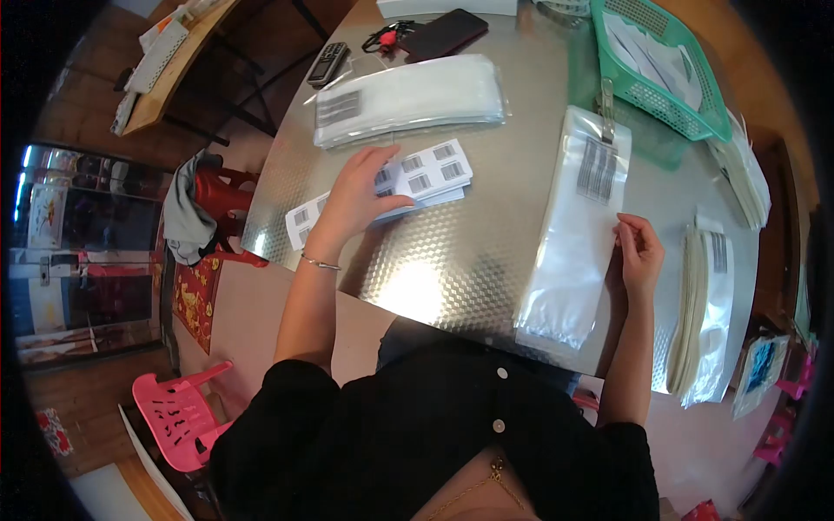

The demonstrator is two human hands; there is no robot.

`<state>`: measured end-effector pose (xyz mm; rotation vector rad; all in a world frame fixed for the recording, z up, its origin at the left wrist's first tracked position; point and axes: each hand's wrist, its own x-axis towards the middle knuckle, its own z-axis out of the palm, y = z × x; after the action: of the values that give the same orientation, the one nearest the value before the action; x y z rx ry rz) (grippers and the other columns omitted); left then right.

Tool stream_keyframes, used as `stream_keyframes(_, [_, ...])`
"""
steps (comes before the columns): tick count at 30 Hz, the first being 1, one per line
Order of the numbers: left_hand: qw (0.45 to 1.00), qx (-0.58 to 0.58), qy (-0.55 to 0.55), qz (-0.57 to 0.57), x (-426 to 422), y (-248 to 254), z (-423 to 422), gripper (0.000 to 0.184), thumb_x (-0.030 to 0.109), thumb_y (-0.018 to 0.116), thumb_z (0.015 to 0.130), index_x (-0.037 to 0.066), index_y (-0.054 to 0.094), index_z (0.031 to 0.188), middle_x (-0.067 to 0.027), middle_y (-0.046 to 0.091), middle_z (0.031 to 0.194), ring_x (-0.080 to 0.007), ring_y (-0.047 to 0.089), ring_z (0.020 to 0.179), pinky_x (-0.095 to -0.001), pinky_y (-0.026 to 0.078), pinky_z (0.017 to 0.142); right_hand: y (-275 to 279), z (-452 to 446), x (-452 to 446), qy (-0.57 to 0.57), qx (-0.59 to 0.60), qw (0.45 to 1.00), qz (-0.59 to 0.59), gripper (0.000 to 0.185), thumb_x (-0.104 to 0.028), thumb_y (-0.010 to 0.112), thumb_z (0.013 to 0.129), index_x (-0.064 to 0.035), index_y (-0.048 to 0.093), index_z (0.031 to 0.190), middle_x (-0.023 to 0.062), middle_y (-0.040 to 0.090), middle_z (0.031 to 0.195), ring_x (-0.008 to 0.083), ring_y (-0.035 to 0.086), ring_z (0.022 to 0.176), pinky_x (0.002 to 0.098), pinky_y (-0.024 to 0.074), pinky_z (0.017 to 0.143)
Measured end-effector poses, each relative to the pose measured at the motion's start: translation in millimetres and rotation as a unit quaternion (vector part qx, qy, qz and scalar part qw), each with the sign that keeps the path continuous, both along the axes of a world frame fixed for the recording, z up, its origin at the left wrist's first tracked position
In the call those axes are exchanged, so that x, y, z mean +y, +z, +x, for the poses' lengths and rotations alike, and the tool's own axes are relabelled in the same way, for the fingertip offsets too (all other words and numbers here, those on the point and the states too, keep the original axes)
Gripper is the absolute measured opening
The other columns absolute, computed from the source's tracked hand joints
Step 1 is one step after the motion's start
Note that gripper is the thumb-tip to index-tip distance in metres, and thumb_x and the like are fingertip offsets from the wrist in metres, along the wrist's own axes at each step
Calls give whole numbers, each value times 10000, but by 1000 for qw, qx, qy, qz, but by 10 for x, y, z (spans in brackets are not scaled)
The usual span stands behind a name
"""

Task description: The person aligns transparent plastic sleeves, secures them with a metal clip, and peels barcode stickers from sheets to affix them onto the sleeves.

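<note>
A folded strip of white barcode label sheets (445,163) lies at the left of the metal table. Over it rests my left hand (358,193), thumb and fingers apart, touching the labels without a visible grip. To the right, a stack of long clear plastic bags (569,252) lies lengthwise, with a metal clip (607,111) at its top end and a printed barcode panel below that. Beside the right edge of this stack is my right hand (640,252), thumb and fingertips pinched together. Whatever sits between those fingertips is too small to make out.
Another pile of clear bags (417,97) lies behind the labels. A remote control (327,64), a dark phone (446,35) and a cable sit farther back. The green basket (712,122) holds papers. More stacked bags (704,304) lie along the right edge.
</note>
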<state>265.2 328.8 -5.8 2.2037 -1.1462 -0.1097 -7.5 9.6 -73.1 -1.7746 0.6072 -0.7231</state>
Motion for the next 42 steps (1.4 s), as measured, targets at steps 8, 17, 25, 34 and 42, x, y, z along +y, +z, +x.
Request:
stream_keyframes(8, [999, -14, -42, 31, 33, 56, 25, 660, 176, 832, 639, 24, 566, 1224, -153, 606, 1120, -332, 574, 1033, -385, 466, 906, 66, -23, 90, -82, 33, 994, -59, 267, -34, 675, 850, -38, 634, 1114, -8, 600, 823, 48, 496, 639, 189, 428, 601])
stream_keyframes(17, [997, 24, -63, 38, 91, 105, 41, 659, 128, 821, 638, 31, 562, 1235, -159, 610, 1144, -328, 583, 1049, -381, 472, 903, -30, -13, 31, -96, 26, 991, -90, 245, -33, 657, 861, -29, 628, 1105, 4, 600, 824, 57, 533, 681, 205, 456, 621])
stream_keyframes(25, [999, -1, -13, 46, 155, -36, 164, 754, 152, 861, 572, 42, 555, 1252, -170, 626, 1119, -322, 596, 1035, -383, 479, 893, -45, 7, 5, -100, -1, 995, -32, 198, -53, 641, 885, -28, 632, 1082, 5, 618, 806, 47, 552, 691, 188, 450, 608])
stream_keyframes(34, [993, -92, -23, 68, 69, 157, 67, 716, 164, 854, 570, 55, 566, 1216, -128, 582, 1051, -310, 579, 955, -378, 483, 825, -12, 9, -8, -83, 15, 996, -38, 166, -69, 630, 900, -22, 634, 1059, -16, 582, 718, 29, 484, 582, 189, 383, 511])
stream_keyframes(42, [990, -137, -28, 13, 58, 186, 8, 353, 115, 741, 736, 70, 647, 1073, -107, 625, 912, -289, 614, 815, -363, 502, 717, -114, 32, -64, -87, -14, 995, -40, 144, -72, 631, 903, -23, 653, 1036, -35, 550, 707, 24, 462, 602, 179, 384, 541])
